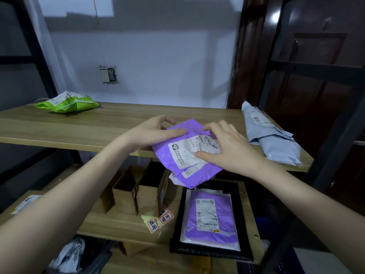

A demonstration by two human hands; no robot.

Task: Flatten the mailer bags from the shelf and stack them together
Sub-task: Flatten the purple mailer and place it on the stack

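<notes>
Head view: you have a crumpled purple mailer [171, 155] at the front edge of the upper shelf [83, 125], its lower end hanging past the edge. Your left hand [152, 133] grips its upper left corner, thumb on top and fingers curled behind. Your right hand [223, 147] lies on its white label [187, 151], fingers spread and bent, thumb pressing the paper.

To the right on the same shelf lie grey mailers [270, 135], overlapping, close to your right hand but apart from it. At the far left back corner sits a green mailer [67, 103], puffed and creased.

On the lower shelf [118, 224], right below, a flat purple mailer [211, 218] rests on white sheets over a black tray [177, 234]. Left of it stand open brown boxes [136, 194], with orange stickers [160, 220] beside them.
</notes>
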